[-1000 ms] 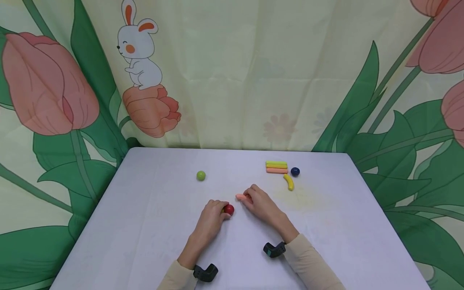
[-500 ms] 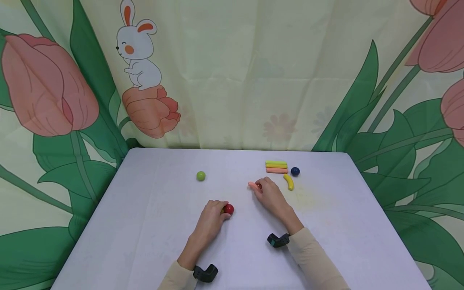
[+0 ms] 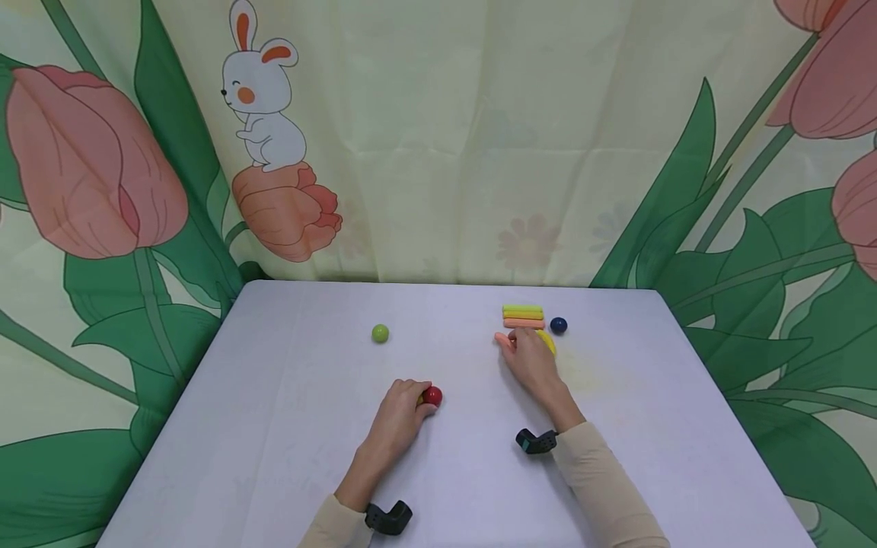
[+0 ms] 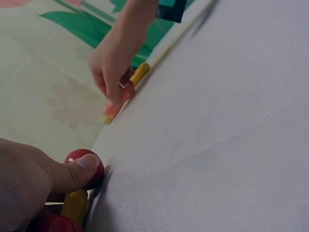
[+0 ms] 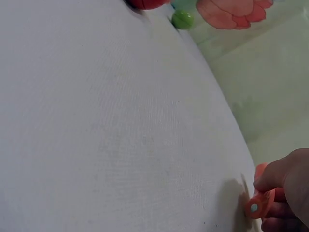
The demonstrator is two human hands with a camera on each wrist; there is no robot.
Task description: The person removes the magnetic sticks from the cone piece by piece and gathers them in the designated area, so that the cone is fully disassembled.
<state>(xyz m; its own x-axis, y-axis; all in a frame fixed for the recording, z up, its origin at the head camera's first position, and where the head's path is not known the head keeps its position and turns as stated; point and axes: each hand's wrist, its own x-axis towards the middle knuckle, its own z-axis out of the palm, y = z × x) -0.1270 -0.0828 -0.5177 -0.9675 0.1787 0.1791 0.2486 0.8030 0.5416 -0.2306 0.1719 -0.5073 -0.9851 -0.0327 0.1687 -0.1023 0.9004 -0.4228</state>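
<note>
My left hand (image 3: 400, 413) grips a red ball (image 3: 432, 395), its thumb pressed on the ball in the left wrist view. Right beneath that ball runs a yellow rod (image 4: 75, 208), with a second red ball (image 4: 55, 223) at its lower end. My right hand (image 3: 534, 362) pinches a pink rod (image 3: 503, 340), which has a pale round spot on its end in the right wrist view. That hand is close to a row of straight rods (image 3: 523, 311) in lime, yellow and pink. It partly covers a curved yellow rod (image 3: 550, 342).
A dark blue ball (image 3: 558, 326) lies right of the row. Farther left sits a green ball (image 3: 380, 333). All of this is on a table with a white cloth (image 3: 274, 426), and a printed curtain (image 3: 425, 152) hangs behind its back edge.
My right hand has moved away from the left hand, up and to the right, carrying the pink rod to the row of rods. The left hand has stayed in place.
</note>
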